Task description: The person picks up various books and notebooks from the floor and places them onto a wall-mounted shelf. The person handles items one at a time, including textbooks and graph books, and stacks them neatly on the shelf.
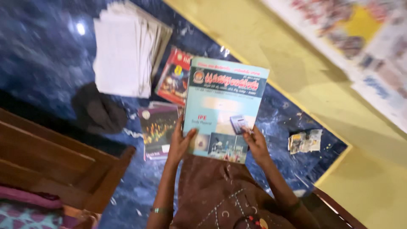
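The book point(224, 108) is a thin paperback w/ a pale blue cover: dark band of print across the top, round emblem at upper left, a few small photo panels along the bottom. It's held face up, tilted a bit clockwise, above the lap and the dark blue marbled floor point(38, 55).

Left hand point(180, 144) grips the book's lower left edge, thumb on the cover, fingers behind (not visible). Right hand point(255, 143) pinches the lower right edge near a small photo panel, thumb on top. Both hands closed on the book, one per bottom corner, so the book sticks up and away from the hands toward the top of view. A thin bangle sits on the left forearm.

Around it:
- red book point(173, 76) on the floor, partly hidden behind the blue one's upper left.
- dark book point(157, 129) (colourful cover) on the floor just left of the left hand.
- paper stack point(123, 46), white sheets, further up-left, well apart from the hands.
- black cloth point(98, 112) left of the dark book.
- crumpled paper point(305, 141) on the floor, right of the right hand.
- wooden furniture point(55, 169) at lower left.
- brown embroidered cloth point(216, 191) over the lap, under the book's lower edge.
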